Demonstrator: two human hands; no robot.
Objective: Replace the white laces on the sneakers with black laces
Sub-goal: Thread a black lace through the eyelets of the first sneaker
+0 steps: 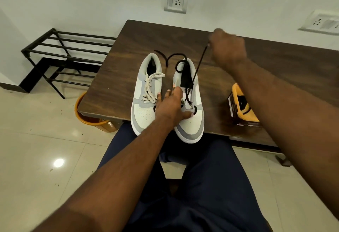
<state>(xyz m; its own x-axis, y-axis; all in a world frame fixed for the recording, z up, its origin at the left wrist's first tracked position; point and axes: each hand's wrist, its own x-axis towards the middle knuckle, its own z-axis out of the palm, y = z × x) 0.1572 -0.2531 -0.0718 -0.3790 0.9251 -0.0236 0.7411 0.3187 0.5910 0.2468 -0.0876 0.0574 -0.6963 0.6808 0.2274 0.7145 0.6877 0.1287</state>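
Black lace (197, 70) pulled taut, pinched in the raised right hand (228, 48) (arm stretched over the table (117, 70)). Left hand (171, 106) pressed flat, fingers spread, on the right sneaker (190, 121). Left sneaker (145, 92) just beside, white lace (151, 86) in place.

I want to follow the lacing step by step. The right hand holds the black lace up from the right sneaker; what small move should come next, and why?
Probably keep drawing the black lace up and away until it lies snug. The right hand pinches its end, the strand runs taut from a low eyelet of the right sneaker, and the left hand presses that shoe down. The left sneaker still has its white lace.
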